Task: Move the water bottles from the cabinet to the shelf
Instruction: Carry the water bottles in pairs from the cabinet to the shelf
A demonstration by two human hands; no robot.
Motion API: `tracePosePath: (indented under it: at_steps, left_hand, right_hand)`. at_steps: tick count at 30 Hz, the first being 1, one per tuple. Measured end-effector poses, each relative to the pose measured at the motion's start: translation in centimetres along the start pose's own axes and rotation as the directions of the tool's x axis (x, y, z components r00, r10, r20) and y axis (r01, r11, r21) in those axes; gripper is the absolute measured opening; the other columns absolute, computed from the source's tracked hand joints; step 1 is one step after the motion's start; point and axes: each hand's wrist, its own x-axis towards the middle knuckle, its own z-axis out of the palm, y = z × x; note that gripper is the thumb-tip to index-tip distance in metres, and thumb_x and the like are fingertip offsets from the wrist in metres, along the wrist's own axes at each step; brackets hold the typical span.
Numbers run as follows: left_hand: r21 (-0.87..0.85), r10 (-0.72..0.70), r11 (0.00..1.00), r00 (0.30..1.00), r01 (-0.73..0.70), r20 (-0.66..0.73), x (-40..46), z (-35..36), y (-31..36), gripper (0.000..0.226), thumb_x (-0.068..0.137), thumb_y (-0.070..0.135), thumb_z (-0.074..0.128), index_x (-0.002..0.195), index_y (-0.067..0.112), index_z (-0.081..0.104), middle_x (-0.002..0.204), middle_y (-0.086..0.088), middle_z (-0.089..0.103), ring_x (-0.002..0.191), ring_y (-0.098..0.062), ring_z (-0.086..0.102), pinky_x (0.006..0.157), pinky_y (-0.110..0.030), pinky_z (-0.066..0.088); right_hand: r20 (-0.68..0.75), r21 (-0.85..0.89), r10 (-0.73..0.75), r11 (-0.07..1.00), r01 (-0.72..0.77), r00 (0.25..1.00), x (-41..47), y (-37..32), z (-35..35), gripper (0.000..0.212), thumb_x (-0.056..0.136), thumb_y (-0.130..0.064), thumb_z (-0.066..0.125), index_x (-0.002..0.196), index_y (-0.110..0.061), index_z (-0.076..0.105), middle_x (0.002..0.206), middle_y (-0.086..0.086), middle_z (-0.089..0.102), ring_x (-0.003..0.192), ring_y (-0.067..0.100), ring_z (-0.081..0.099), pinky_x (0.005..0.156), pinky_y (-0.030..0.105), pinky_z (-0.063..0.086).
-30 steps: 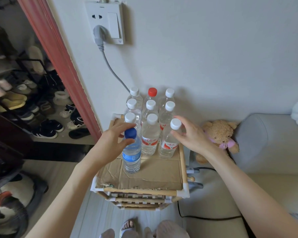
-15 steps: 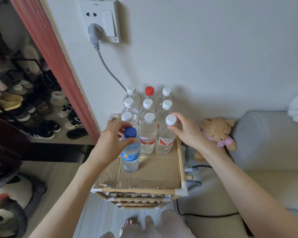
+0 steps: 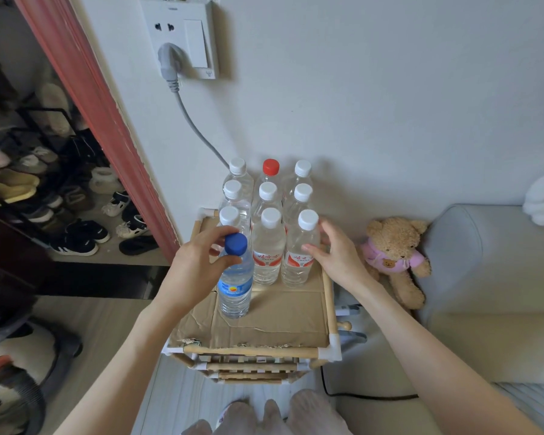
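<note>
wooden shelf [image 3: 328, 296], frame centre: ten upright water bottles | left hand [image 3: 198, 265] pinches blue-capped bottle [image 3: 235, 284] | right hand [image 3: 336, 255] grips front-right white-capped bottle [image 3: 300, 255]

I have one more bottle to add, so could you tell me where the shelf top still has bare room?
Bare cardboard lies along the front rail, right of the blue-capped bottle held by the left hand. Behind, bottles stand packed to the wall; the right hand holds the front-right bottle.

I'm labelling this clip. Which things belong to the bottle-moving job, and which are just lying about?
Job: blue-capped bottle, gripped at the cap by the left hand; front right bottle, held by the right hand; red-capped bottle; shelf.

Lying about: teddy bear; wall socket; shoes.
</note>
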Motion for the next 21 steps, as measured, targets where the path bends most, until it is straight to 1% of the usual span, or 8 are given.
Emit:
tracePosePath:
  at_steps: [2, 5, 6, 9, 10, 13, 17, 21]
  left_hand:
    - [-0.017, -0.002, 1.000, 1.000, 0.002, -0.016, -0.2, 0.2, -0.3, 0.040, 0.075, 0.009, 0.069, 0.109, 0.027, 0.057, 0.092, 0.020, 0.057, 0.083, -0.005, 0.056, 0.077, -0.017, 0.041]
    - [-0.112, -0.012, 0.994, 0.999, 0.006, -0.051, -1.0, 0.8, -1.2, 0.049, 0.076, 0.017, 0.070, 0.114, 0.038, 0.048, 0.102, 0.028, 0.054, 0.090, 0.005, 0.054, 0.079, -0.007, 0.040]
    - [-0.151, -0.023, 0.988, 0.998, 0.013, -0.064, -1.5, 1.1, -1.7, 0.052, 0.074, 0.021, 0.070, 0.117, 0.039, 0.046, 0.106, 0.027, 0.053, 0.093, 0.007, 0.053, 0.081, -0.005, 0.040]
    - [-0.249, -0.104, 0.966, 0.989, 0.076, -0.102, -3.1, 2.5, -4.1, 0.058, 0.067, 0.030, 0.072, 0.117, 0.043, 0.045, 0.113, 0.013, 0.055, 0.103, -0.001, 0.053, 0.086, -0.019, 0.044]
    - [-0.275, -0.150, 0.955, 0.982, 0.115, -0.113, -3.7, 3.2, -5.1, 0.060, 0.066, 0.028, 0.074, 0.116, 0.042, 0.044, 0.114, 0.007, 0.055, 0.104, -0.006, 0.054, 0.087, -0.024, 0.046]
    - [-0.283, -0.306, 0.918, 0.950, 0.277, -0.061, -5.2, 5.9, -7.2, 0.068, 0.066, 0.017, 0.077, 0.124, 0.024, 0.042, 0.122, -0.001, 0.050, 0.105, -0.010, 0.051, 0.088, -0.028, 0.046]
    - [-0.272, -0.427, 0.874, 0.904, 0.402, -0.038, -5.6, 9.1, -9.0, 0.069, 0.065, 0.020, 0.079, 0.124, 0.018, 0.041, 0.120, -0.006, 0.050, 0.108, -0.014, 0.049, 0.089, -0.030, 0.043]
    - [-0.238, -0.438, 0.881, 0.896, 0.410, -0.076, -5.3, 10.1, -9.9, 0.060, 0.069, 0.022, 0.076, 0.119, 0.019, 0.043, 0.115, -0.003, 0.052, 0.106, -0.018, 0.051, 0.085, -0.032, 0.041]
  right_hand:
    - [-0.016, 0.025, -0.004, 1.000, 0.004, 1.000, -0.2, 0.3, 0.3, 0.053, 0.079, -0.022, 0.068, 0.126, -0.024, 0.043, 0.119, 0.001, 0.054, 0.112, 0.018, 0.052, 0.097, 0.038, 0.043]
    - [-0.011, 0.214, 0.090, 0.973, -0.085, 0.996, -1.2, 0.7, 0.5, 0.053, 0.079, -0.018, 0.069, 0.124, -0.023, 0.041, 0.119, -0.011, 0.051, 0.110, 0.006, 0.050, 0.086, 0.010, 0.043]
    - [0.013, 0.282, 0.137, 0.950, -0.135, 0.990, -1.6, 1.3, 0.7, 0.058, 0.078, -0.020, 0.070, 0.128, -0.018, 0.039, 0.123, -0.011, 0.049, 0.112, 0.005, 0.049, 0.085, 0.007, 0.042]
    - [0.105, 0.305, 0.248, 0.913, -0.269, 0.963, -2.6, 3.6, 2.2, 0.074, 0.071, -0.041, 0.071, 0.133, -0.022, 0.037, 0.134, -0.005, 0.048, 0.118, 0.008, 0.049, 0.099, 0.029, 0.042]
    - [0.135, 0.302, 0.278, 0.902, -0.307, 0.951, -2.8, 4.0, 2.8, 0.073, 0.072, -0.041, 0.071, 0.134, -0.022, 0.036, 0.135, -0.004, 0.048, 0.118, 0.010, 0.050, 0.099, 0.032, 0.041]
    - [0.167, 0.318, 0.342, 0.869, -0.378, 0.925, -3.5, 4.9, 4.6, 0.069, 0.079, -0.033, 0.067, 0.136, -0.021, 0.031, 0.137, -0.005, 0.043, 0.115, 0.011, 0.052, 0.095, 0.027, 0.041]
    - [0.151, 0.332, 0.401, 0.840, -0.429, 0.903, -3.5, 5.8, 5.7, 0.076, 0.079, -0.035, 0.067, 0.139, -0.021, 0.023, 0.143, 0.004, 0.037, 0.121, 0.015, 0.045, 0.103, 0.041, 0.040]
    - [0.122, 0.368, 0.412, 0.826, -0.427, 0.903, -3.3, 6.1, 6.5, 0.082, 0.074, -0.035, 0.072, 0.139, -0.024, 0.022, 0.142, 0.006, 0.037, 0.097, 0.001, 0.058, 0.098, 0.041, 0.045]
